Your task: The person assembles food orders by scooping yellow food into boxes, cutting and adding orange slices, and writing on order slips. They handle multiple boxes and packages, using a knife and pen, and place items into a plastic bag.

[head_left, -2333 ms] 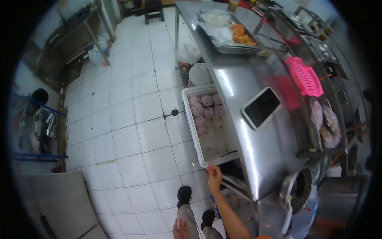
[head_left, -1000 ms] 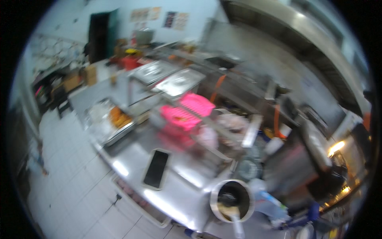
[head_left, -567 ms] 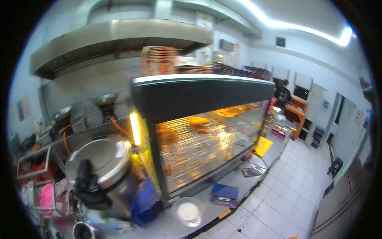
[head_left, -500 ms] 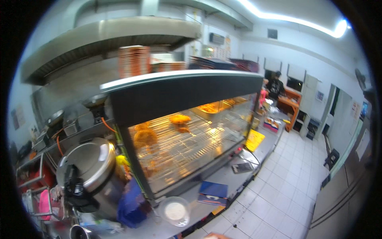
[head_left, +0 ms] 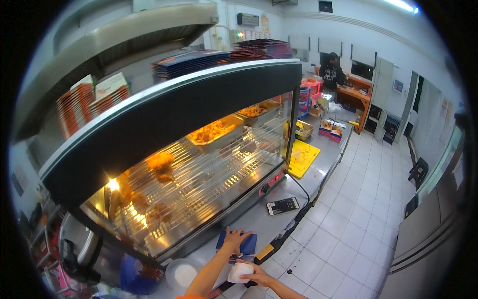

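White bundle (head_left: 240,273) in the right hand (head_left: 257,275), low by the counter's (head_left: 259,211) edge.
Right fingers curl around it; the left hand (head_left: 235,239) lies spread on a folded blue card (head_left: 250,244) before the glass food warmer (head_left: 169,134).

The box (head_left: 250,245) is dark blue, the bundle (head_left: 239,272) white, the board (head_left: 304,157) yellow, the floor (head_left: 358,214) white with grid lines.

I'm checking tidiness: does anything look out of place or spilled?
Dark specks mark the white floor tiles beside the counter, possibly dirt; I can't tell. The phone beside the food warmer may be misplaced too.
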Motion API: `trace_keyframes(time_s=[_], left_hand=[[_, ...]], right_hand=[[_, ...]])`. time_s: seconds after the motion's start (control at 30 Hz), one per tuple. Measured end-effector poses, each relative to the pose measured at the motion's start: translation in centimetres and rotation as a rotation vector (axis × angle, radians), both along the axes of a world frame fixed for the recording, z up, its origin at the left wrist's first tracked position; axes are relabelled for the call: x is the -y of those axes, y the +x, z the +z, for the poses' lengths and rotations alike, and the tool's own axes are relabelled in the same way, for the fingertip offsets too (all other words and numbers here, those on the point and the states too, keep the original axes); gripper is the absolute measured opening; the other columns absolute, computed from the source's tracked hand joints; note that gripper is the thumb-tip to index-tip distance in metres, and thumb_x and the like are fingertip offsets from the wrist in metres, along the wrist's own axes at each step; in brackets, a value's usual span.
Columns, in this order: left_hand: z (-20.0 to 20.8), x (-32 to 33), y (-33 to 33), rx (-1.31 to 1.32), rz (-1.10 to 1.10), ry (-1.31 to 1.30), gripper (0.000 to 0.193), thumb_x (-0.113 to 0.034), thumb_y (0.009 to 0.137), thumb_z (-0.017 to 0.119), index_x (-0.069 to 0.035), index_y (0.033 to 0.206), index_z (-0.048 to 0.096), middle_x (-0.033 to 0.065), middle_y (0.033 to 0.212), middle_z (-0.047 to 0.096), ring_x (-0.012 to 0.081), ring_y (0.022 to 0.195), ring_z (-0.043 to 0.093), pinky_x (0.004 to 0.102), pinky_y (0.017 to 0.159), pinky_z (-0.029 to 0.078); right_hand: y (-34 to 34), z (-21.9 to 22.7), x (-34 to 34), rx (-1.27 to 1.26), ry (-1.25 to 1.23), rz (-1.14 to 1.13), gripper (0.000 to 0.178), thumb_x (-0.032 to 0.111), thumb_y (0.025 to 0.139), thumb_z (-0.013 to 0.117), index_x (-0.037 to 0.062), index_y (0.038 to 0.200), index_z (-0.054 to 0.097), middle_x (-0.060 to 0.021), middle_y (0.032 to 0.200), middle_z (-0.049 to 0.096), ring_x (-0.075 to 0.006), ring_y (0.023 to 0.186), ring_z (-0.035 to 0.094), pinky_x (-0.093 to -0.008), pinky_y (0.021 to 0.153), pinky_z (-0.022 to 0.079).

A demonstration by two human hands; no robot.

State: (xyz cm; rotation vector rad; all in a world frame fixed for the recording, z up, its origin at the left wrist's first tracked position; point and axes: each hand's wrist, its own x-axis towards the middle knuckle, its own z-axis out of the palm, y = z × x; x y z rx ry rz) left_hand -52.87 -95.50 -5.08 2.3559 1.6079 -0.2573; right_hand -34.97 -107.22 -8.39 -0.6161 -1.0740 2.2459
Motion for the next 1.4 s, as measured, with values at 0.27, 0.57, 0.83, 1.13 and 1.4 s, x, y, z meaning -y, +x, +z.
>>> trace_keyframes(time_s=[0.27,0.57,0.83,1.13,1.4], left_hand=[[-0.8,-5.0,-3.2,0.343,0.097,-0.170,0.085,-0.047,0.073,0.067,-0.018,0.147,0.035,0.0235,0.136,0.045,0.0420,0.124,0.047,0.0476,0.107,0.038],[-1.5,-4.2,-2.9,0.962,0.675,-0.612,0.053,-0.041,0.098,0.045,-0.002,0.134,0.046,0.0115,0.112,0.061,0.0222,0.094,0.064,0.0374,0.067,0.059],[1.1,4.0,0.3,0.799,0.971,0.562,0.067,-0.032,0.080,0.075,-0.019,0.139,0.046,0.0180,0.125,0.054,0.0349,0.115,0.051,0.0418,0.096,0.044],[5.0,4.9,2.2,-0.193,1.188,-0.057,0.058,-0.049,0.062,0.078,-0.014,0.108,0.068,0.0075,0.097,0.071,0.0318,0.099,0.065,0.0700,0.101,0.024],[1.3,9.6,1.1,-0.102,1.395,-0.172,0.030,-0.032,0.080,0.067,-0.013,0.102,0.072,0.0106,0.096,0.071,0.0249,0.089,0.069,0.0395,0.080,0.054]], right_hand=[[-0.4,-1.5,-6.7,0.063,-0.132,-0.040,0.072,0.004,0.082,0.074,0.0074,0.145,0.037,-0.0067,0.127,0.056,-0.0182,0.115,0.056,-0.0314,0.096,0.048],[3.0,2.1,-16.4,0.175,0.046,0.121,0.074,0.008,0.078,0.076,0.0025,0.142,0.040,-0.0081,0.124,0.054,-0.0187,0.118,0.051,-0.0311,0.100,0.042],[0.0,6.2,-22.6,0.268,0.522,1.007,0.052,0.024,0.073,0.080,0.0067,0.117,0.057,-0.0133,0.129,0.044,-0.0254,0.123,0.043,-0.0347,0.104,0.036],[-5.0,3.3,-20.5,0.015,0.912,1.589,0.065,0.034,0.062,0.082,-0.0006,0.112,0.060,-0.0239,0.141,0.035,-0.0346,0.130,0.038,-0.0374,0.105,0.038],[-6.1,4.3,-21.4,0.135,0.817,1.634,0.069,0.032,0.071,0.080,-0.0017,0.125,0.054,-0.0197,0.135,0.049,-0.0269,0.120,0.051,-0.0322,0.099,0.042]])
